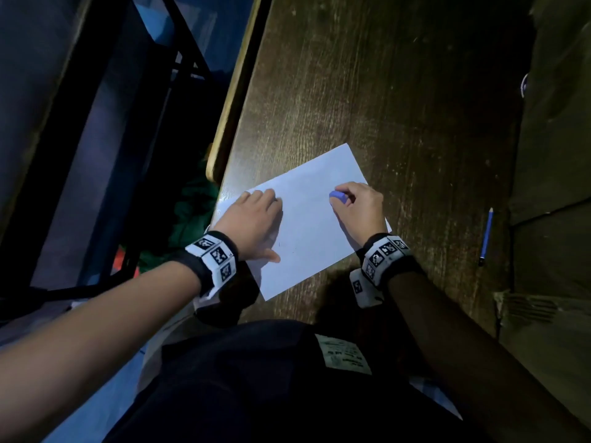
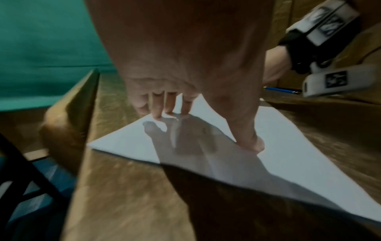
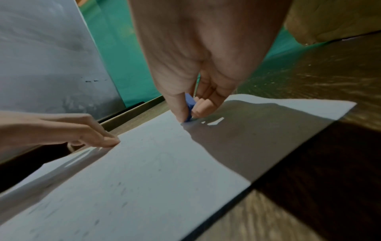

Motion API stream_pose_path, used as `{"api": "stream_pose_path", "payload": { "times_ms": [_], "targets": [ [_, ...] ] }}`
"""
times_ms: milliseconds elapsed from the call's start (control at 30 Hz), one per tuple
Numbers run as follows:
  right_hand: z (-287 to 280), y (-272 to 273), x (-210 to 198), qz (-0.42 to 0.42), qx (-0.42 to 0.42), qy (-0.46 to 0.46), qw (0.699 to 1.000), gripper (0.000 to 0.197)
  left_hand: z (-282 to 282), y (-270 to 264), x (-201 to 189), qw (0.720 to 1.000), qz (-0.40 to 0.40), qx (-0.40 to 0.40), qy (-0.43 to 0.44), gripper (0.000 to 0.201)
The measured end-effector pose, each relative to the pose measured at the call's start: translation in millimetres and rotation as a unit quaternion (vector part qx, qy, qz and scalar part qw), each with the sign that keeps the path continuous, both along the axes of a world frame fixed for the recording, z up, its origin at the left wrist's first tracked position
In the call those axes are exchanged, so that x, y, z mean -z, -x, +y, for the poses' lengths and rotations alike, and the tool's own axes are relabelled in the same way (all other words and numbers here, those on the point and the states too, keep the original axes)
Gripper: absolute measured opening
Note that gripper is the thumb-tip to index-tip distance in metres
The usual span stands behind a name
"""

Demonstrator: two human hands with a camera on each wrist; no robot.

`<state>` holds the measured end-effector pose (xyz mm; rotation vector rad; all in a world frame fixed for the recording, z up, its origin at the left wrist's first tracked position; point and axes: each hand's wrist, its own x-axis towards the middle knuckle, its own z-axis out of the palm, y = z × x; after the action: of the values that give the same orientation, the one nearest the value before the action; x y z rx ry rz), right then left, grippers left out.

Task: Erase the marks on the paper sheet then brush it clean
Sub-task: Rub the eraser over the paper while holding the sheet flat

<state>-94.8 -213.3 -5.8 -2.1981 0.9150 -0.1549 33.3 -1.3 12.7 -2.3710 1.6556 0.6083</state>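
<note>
A white paper sheet [image 1: 307,219] lies slanted on the dark wooden desk [image 1: 383,91]. My left hand [image 1: 256,219] lies flat on the sheet's left side, fingers straight and thumb spread, pressing it down [image 2: 164,107]. My right hand [image 1: 358,206] pinches a small blue eraser [image 1: 337,197] between thumb and fingers, its lower end touching the paper near the far right part [image 3: 189,107]. In the right wrist view the paper sheet [image 3: 144,171] carries faint grey smudges and small dark crumbs in its near half.
A blue pencil [image 1: 486,236] lies on the desk to the right of the sheet, by a raised wooden ledge [image 1: 550,187]. The desk's rounded left edge [image 1: 224,129] drops off to dark chair frames and green cloth [image 1: 192,212] below.
</note>
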Motion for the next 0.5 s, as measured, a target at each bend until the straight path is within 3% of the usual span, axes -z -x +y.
{"api": "stream_pose_path", "payload": {
  "times_ms": [100, 200, 300, 467, 500],
  "targets": [
    [7.9, 4.7, 0.4, 0.003, -0.001, 0.002, 1.000, 0.012, -17.4, 17.8, 9.6, 0.999, 0.023, 0.000, 0.040, 0.114],
    [10.1, 7.8, -0.8, 0.008, -0.020, 0.005, 1.000, 0.014, -29.4, 29.9, 19.8, 0.998, 0.070, -0.010, 0.001, 0.137],
    [23.1, 21.5, 1.8, 0.036, -0.059, 0.035, 0.997, 0.015, -32.4, 33.9, 23.5, 0.996, 0.078, -0.021, -0.022, 0.141],
    [71.6, 68.7, -4.5, 0.060, -0.250, -0.006, 0.966, 0.005, -35.2, 32.1, 23.4, 0.996, 0.080, -0.016, -0.029, 0.135],
    [65.9, 64.6, -6.4, 0.051, -0.257, -0.006, 0.965, 0.005, -36.4, 33.3, 21.9, 0.996, 0.080, -0.012, -0.038, 0.133]
  ]
}}
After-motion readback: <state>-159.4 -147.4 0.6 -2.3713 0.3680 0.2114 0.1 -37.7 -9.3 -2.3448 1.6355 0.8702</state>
